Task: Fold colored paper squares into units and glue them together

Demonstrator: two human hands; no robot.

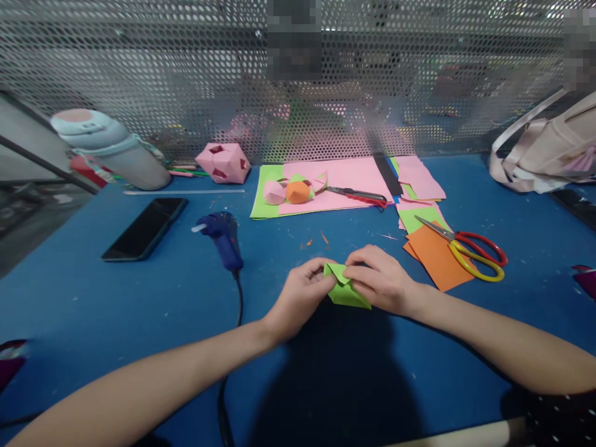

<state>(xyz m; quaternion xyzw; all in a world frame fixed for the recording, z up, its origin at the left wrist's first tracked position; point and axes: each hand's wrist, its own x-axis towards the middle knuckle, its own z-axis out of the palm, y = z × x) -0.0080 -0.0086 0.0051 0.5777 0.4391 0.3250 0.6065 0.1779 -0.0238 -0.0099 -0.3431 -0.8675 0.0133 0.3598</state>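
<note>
A small piece of green folded paper is held between both hands above the blue table. My left hand pinches its left edge, thumb in front and fingers behind. On the other side, my right hand grips the upper right part, its fingertips pressed at a folded flap. The far side of the paper is hidden. Right of the hands lies orange paper, with red-and-yellow-handled scissors resting on it.
A blue glue gun and its cord lie left of the hands, beside a phone. Behind are a bottle, a pink paper shape, pink sheets bearing small folded pieces and a red-handled cutter. A bag stands right.
</note>
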